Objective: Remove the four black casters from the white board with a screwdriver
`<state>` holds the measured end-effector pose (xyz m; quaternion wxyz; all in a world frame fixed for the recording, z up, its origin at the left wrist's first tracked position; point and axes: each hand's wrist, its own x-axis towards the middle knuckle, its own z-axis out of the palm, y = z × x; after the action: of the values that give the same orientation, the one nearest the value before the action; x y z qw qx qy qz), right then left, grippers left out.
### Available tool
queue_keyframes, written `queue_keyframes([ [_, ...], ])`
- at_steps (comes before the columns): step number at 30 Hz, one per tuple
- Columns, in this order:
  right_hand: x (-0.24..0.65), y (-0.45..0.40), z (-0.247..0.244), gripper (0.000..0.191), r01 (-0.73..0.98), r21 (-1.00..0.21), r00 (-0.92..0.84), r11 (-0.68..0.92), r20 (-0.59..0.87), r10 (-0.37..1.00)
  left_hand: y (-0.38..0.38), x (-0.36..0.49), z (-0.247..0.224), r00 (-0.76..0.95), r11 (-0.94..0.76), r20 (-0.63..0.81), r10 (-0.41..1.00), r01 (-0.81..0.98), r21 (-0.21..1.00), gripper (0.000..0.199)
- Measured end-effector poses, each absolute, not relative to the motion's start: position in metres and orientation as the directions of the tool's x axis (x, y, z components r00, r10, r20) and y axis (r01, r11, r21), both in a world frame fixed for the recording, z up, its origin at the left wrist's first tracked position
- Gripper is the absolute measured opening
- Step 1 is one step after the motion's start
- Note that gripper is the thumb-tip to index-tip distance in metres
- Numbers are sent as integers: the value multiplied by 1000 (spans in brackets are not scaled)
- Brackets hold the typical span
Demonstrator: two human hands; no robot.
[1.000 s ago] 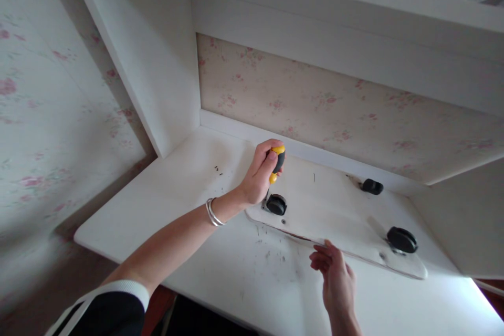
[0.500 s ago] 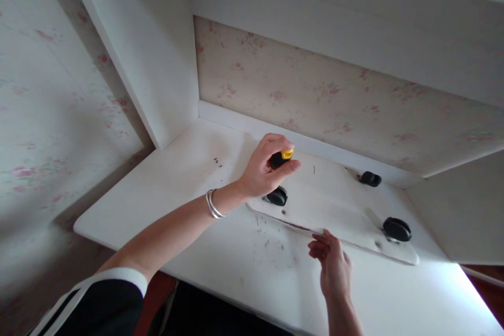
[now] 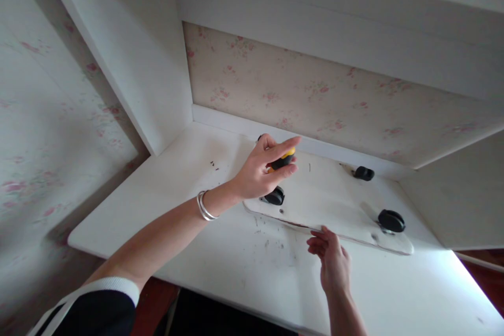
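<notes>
Head view, forward, down over desk [image 3: 236,257]

Floral wallpaper [image 3: 271,73], seemingly reddish floor [image 3: 487,277]

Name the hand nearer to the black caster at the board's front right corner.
Right. The right hand is at the front edge of the board, left of the caster; the left hand is farther off, over the board's left end.
</notes>
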<state>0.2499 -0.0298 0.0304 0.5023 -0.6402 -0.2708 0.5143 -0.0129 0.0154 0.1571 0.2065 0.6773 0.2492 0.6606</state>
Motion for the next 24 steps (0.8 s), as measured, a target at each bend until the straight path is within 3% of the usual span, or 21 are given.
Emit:
queue_keyframes([
  [2, 250, -31, 31, 36, -164, -925, 327, -343, -379, 866, 16, -14, 158, -14, -764, 772, 635, 133, 631, 67],
  [5, 250, -32, 31, 36, -148, -928, 327, -343, -373, 868, 17, -13, 158, -25, -746, 762, 647, 188, 639, 58],
  [11, 249, -31, 31, 36, -141, -927, 324, -348, -375, 868, 22, -6, 154, 20, -717, 716, 697, 14, 697, 39],
  [17, 249, -31, 32, 37, -141, -929, 306, -343, -370, 877, 28, -10, 152, -22, -624, 624, 781, -67, 779, 40],
  [21, 249, -30, 30, 37, -140, -930, 302, -339, -366, 880, 26, -12, 155, 23, -567, 580, 814, -182, 803, 36],
  [24, 250, -29, 28, 38, -142, -933, 296, -330, -359, 885, 25, -14, 156, 65, -560, 575, 815, -164, 812, 43],
])
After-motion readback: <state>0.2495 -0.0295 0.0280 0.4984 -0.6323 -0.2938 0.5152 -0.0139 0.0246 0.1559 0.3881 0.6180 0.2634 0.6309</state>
